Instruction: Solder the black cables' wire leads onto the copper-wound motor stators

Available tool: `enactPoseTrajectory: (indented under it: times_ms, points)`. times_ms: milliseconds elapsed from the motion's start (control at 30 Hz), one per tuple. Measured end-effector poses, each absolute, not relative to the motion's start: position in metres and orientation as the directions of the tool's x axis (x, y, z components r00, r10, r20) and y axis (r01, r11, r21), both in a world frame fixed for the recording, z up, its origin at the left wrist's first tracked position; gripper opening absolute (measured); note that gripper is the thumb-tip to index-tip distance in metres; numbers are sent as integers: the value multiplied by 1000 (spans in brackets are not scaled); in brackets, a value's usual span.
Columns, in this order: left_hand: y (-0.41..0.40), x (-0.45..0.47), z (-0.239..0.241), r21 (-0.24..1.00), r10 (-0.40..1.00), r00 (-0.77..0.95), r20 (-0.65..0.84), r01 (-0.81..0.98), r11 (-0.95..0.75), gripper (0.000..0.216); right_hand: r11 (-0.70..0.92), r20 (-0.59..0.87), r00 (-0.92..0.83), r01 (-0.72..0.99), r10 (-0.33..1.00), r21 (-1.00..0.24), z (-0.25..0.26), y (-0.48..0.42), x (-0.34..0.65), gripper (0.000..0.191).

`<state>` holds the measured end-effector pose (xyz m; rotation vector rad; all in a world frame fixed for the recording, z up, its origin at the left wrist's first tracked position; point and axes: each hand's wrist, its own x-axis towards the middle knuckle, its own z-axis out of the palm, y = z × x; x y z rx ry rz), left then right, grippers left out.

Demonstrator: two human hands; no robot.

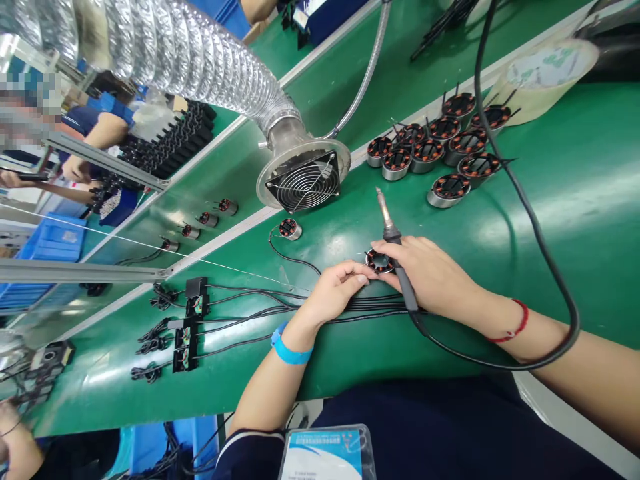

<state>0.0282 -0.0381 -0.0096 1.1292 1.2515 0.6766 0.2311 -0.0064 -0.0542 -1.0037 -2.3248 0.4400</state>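
Observation:
My right hand [433, 277] is closed around the dark handle of a soldering iron [407, 287]. Its metal tip points up and away, clear of the part below. Beneath the iron is a ring-shaped motor stator [371, 259] with copper windings, partly covered by my right fingers. From the other side, my left hand [337, 291] pinches the rim of this stator near its thin leads. Black cables [370, 305] run across the green bench just under both hands. A further stator [289, 229] with a black cable attached lies to the left, below the fan.
A fume extractor fan [303, 183] hangs from a foil duct [190, 60] ahead. Several stators [427, 152] stand at the back right, beside a tape roll [547, 77]. Circuit boards in black cases [187, 343] lie left. The iron's cord [537, 227] loops over my right forearm.

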Motion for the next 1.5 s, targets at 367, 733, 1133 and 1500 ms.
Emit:
enactPoseTrajectory:
  times_ms: [367, 733, 1133, 1500]
  points:
    - [-56, 57, 13, 567, 827, 291, -482, 823, 41, 2, 621, 457, -422, 492, 783, -610, -23, 1, 256, 40]
    - [-66, 25, 23, 899, 896, 278, -346, 371, 233, 20, 316, 286, -238, 99, 928, -944, 6, -25, 253, 34]
    - [-62, 14, 23, 932, 869, 400, -290, 324, 162, 48, 92, 174, -351, -237, 920, -967, 11, -26, 241, 32]
    - [-59, 17, 21, 944, 894, 381, -236, 309, 117, 54, 190, 231, -296, -159, 927, -969, 15, -25, 240, 30]
